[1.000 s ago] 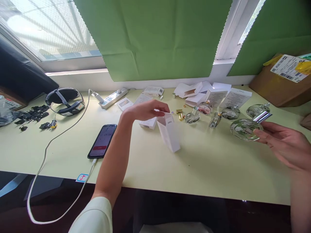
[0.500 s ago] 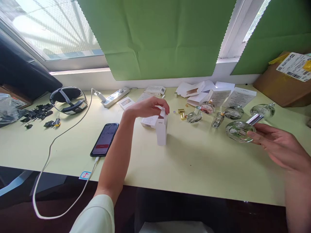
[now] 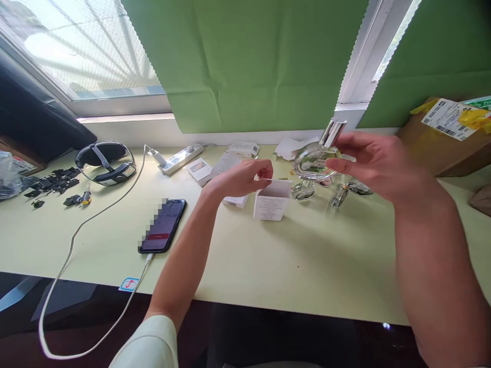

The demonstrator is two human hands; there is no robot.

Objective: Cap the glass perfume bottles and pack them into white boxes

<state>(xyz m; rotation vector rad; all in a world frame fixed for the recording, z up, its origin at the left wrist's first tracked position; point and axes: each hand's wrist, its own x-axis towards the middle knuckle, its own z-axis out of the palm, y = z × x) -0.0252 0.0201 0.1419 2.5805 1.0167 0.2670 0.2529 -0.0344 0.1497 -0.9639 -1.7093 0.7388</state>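
My left hand (image 3: 245,178) pinches the rim flap of a small white carton (image 3: 270,202) that stands upright and open-topped on the pale yellow desk (image 3: 268,260). My right hand (image 3: 374,161) is closed on a round clear-glass perfume bottle (image 3: 315,159) with a silver cap, held in the air above and just right of the carton's opening. More glass bottles (image 3: 339,194) lie on the desk behind it, partly hidden by my right hand.
A dark phone (image 3: 163,225) on a white cable lies left of my forearm. A power strip (image 3: 180,156), a black headset (image 3: 103,161), small black parts (image 3: 53,179), more white cartons (image 3: 243,148) and a brown parcel (image 3: 448,135) line the back of the desk.
My right hand has lifted the round bottle up and left, from the desk's right side to above the carton. My left hand has turned the carton so that its open top faces up.
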